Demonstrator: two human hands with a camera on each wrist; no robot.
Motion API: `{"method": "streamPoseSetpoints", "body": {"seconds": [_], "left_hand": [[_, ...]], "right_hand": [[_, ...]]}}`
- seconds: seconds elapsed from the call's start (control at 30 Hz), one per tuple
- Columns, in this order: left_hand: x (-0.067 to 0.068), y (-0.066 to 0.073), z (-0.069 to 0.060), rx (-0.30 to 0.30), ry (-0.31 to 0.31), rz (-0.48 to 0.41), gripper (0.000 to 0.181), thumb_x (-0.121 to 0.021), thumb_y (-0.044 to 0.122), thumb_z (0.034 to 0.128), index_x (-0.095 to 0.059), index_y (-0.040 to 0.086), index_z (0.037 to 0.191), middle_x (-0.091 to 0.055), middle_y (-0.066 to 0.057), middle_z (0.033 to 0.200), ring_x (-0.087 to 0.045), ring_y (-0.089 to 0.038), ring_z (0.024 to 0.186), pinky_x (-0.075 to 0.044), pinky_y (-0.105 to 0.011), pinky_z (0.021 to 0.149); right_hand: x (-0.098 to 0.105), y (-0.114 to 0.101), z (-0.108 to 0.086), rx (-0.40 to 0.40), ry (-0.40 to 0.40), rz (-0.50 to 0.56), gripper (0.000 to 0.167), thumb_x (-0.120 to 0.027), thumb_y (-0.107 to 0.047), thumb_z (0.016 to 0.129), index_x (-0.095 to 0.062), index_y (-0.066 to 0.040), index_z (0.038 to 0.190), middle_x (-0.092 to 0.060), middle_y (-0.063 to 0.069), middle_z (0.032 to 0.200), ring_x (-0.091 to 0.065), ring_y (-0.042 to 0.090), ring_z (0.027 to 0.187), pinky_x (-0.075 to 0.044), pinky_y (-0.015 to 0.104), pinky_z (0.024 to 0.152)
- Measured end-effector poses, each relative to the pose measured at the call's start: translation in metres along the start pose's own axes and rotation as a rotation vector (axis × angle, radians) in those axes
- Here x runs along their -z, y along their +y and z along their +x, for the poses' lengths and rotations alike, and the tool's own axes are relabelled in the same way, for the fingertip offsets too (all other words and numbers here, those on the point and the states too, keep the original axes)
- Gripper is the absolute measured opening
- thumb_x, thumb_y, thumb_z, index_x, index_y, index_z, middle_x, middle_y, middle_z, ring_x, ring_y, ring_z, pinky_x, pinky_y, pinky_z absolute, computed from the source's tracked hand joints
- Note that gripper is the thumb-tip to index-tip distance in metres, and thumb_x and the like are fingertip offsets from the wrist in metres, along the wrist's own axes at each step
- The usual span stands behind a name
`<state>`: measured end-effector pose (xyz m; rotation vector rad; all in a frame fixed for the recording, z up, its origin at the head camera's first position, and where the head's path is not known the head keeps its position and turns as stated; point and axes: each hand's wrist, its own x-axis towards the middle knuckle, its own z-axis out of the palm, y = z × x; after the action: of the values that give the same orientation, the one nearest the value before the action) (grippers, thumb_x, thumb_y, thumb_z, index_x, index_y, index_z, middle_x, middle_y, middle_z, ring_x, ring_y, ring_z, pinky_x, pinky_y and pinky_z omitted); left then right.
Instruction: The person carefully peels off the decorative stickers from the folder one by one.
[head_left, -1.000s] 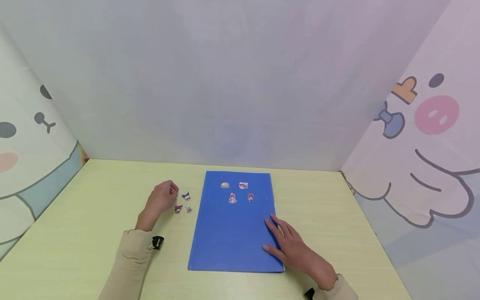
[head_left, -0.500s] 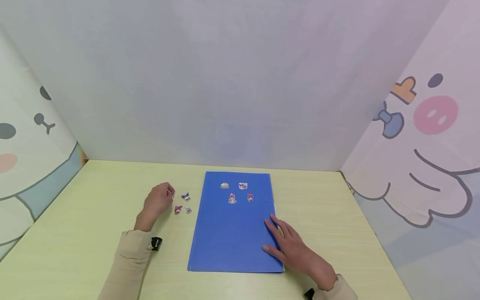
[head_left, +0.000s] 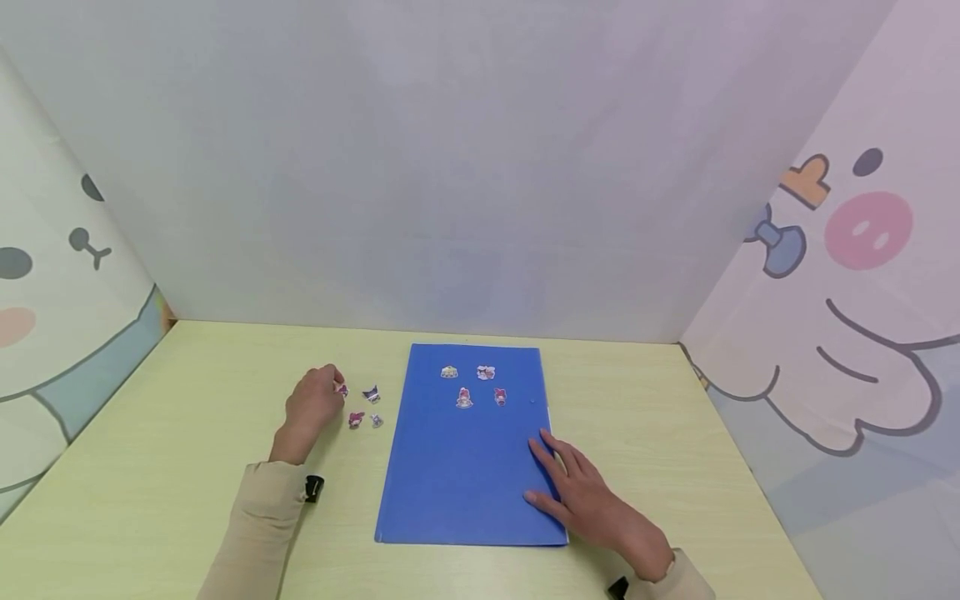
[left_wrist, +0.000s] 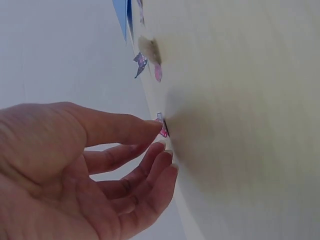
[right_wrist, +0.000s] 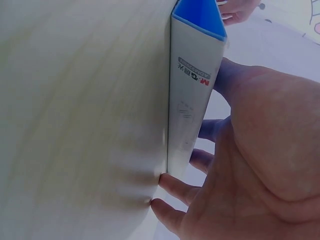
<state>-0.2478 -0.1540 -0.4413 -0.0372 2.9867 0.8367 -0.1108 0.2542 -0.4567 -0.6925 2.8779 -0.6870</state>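
Left hand (head_left: 313,404) pinches a small pink sticker (head_left: 342,390) left of a blue folder (head_left: 465,475).
The folder's white spine (right_wrist: 187,110), on its right side, reads "M&G 晨光"; the code printed beside that is too blurred to read surely. Thumb and forefinger meet at the pink sticker, near the tabletop (head_left: 225,375); three loose stickers (head_left: 356,420) lie between that hand and the folder. Right hand (head_left: 588,500) rests on the folder's right edge, fingers spread apart, thumb on the cover. Four stickers (head_left: 465,398) sit on the folder's far half; its near half is plain blue. Tabletop extends widely left and right of the folder, narrowly beyond its far edge.
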Motion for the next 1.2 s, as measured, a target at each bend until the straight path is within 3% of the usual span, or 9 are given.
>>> {"method": "streamPoseSetpoints", "body": {"seconds": [0.5, 0.63, 0.9, 1.2], "left_hand": [[0.0, 0.004, -0.001, -0.021, 0.001, 0.017, 0.023, -0.058, 0.001, 0.0945, -0.059, -0.011, 0.114, -0.062, -0.026, 0.101, -0.06, -0.037, 0.085, -0.052, -0.052, 0.069], [-0.002, 0.01, -0.002, -0.025, 0.006, 0.009, 0.022, -0.056, 0.004, 0.0973, -0.059, -0.011, 0.113, -0.061, -0.024, 0.097, -0.058, -0.035, 0.082, -0.05, -0.048, 0.066], [-0.016, 0.027, -0.002, -0.109, 0.065, -0.004, 0.022, -0.057, 0.009, 0.1004, -0.061, -0.008, 0.113, -0.061, -0.021, 0.095, -0.059, -0.032, 0.079, -0.049, -0.043, 0.06], [-0.032, 0.042, 0.002, -0.174, 0.081, -0.017, 0.017, -0.06, 0.009, 0.1002, -0.063, -0.005, 0.109, -0.062, -0.019, 0.094, -0.061, -0.033, 0.082, -0.051, -0.044, 0.06]], "right_hand": [[0.0, 0.001, 0.0, -0.007, -0.005, 0.004, 0.069, -0.056, -0.04, 0.106, -0.033, -0.004, 0.16, -0.027, 0.023, 0.163, -0.033, 0.047, 0.144, -0.031, 0.067, 0.111], [0.0, 0.001, 0.0, 0.001, 0.001, 0.006, 0.068, -0.057, -0.04, 0.106, -0.035, -0.003, 0.159, -0.028, 0.023, 0.162, -0.034, 0.047, 0.143, -0.032, 0.067, 0.109], [-0.003, 0.004, 0.001, -0.012, -0.017, 0.012, 0.069, -0.056, -0.041, 0.106, -0.033, -0.003, 0.159, -0.026, 0.023, 0.163, -0.033, 0.046, 0.144, -0.03, 0.067, 0.111], [-0.004, 0.003, 0.003, -0.007, -0.013, 0.01, 0.069, -0.056, -0.04, 0.106, -0.034, -0.003, 0.159, -0.027, 0.024, 0.163, -0.033, 0.047, 0.144, -0.03, 0.067, 0.111]]}}
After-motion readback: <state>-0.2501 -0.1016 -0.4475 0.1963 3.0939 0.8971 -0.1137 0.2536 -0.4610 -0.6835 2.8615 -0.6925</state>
